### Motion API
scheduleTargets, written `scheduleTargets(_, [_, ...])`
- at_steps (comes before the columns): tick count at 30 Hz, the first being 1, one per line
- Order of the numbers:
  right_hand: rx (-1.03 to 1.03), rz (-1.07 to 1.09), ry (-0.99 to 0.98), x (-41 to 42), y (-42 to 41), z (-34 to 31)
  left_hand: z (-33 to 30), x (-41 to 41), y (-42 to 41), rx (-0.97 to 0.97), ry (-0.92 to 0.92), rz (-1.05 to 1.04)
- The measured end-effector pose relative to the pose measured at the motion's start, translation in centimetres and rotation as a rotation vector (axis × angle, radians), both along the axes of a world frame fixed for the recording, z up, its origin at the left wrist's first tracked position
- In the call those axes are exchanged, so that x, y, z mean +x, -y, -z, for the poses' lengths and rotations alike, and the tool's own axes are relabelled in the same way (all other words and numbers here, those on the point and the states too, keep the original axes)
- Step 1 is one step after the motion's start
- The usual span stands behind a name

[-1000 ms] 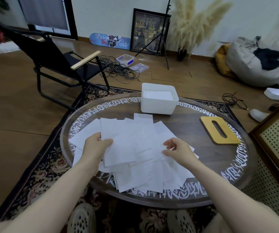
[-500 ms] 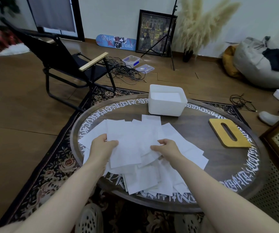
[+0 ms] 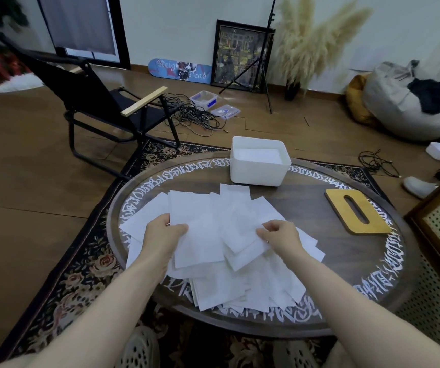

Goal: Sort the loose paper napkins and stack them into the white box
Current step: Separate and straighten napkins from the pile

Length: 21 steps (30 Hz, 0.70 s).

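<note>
The left hand [image 3: 164, 233] is gripping a paper napkin [image 3: 196, 229] by its left edge, thumb lying on top and fingers curled beneath the sheet. That napkin is spreading to the right of the grip and away from the person, its far edge reaching toward the middle of the table [image 3: 333, 251]. The right hand [image 3: 280, 236] is pinching the near right corner of another napkin [image 3: 240, 229], fingertips drawn together on the paper; this sheet is extending to the left of the pinch and is overlapping the one in the left hand. Between the two grips the held sheets are touching and lying across each other.

Under and around both hands the pile of loose napkins [image 3: 240, 288] is fanning out in disorder, most of it lying nearer the person than the grips, some of it poking out to the left of the left hand and to the right of the right hand. The white box [image 3: 258, 171] is standing well beyond both grips, on the far edge of the table, slightly closer to the right hand's line than to the left's; it is holding something white and flat inside. A yellow wooden lid [image 3: 357, 211] with a slot is lying flat well to the right of the right hand.
</note>
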State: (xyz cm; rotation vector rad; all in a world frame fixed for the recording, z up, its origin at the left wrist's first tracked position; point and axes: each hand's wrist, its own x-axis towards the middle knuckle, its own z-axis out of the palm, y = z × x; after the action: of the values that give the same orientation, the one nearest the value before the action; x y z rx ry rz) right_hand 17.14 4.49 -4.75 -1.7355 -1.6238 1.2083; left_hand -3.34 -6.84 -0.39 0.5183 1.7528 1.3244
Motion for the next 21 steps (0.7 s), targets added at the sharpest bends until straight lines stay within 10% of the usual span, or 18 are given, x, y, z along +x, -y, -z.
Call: scheduleTargets(21, [-0.293, -0.381, 0.423, 8.0, -0.2, -3.1, 0.6, 4.5, -2.6, 0.019, 0.024, 0.104])
